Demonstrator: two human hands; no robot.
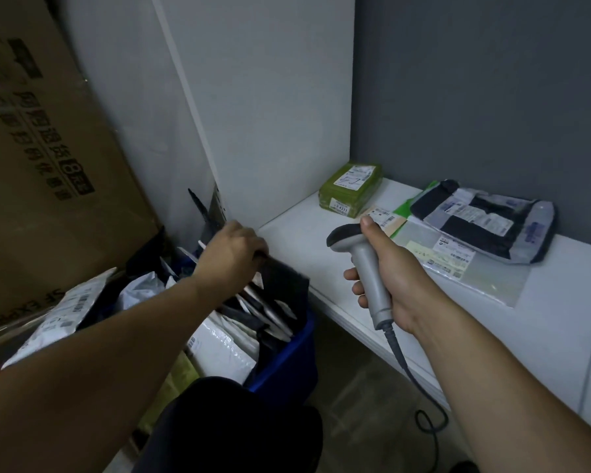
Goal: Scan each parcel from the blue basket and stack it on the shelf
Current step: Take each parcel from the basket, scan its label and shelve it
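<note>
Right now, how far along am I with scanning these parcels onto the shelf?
Early on. Done: a green parcel, a clear flat mailer and a grey-and-black bag lie on the shelf. In hand: your right hand holds the barcode scanner, and your left hand grips a dark parcel in the blue basket. Left: the basket is crammed with white mailers and others.
</note>
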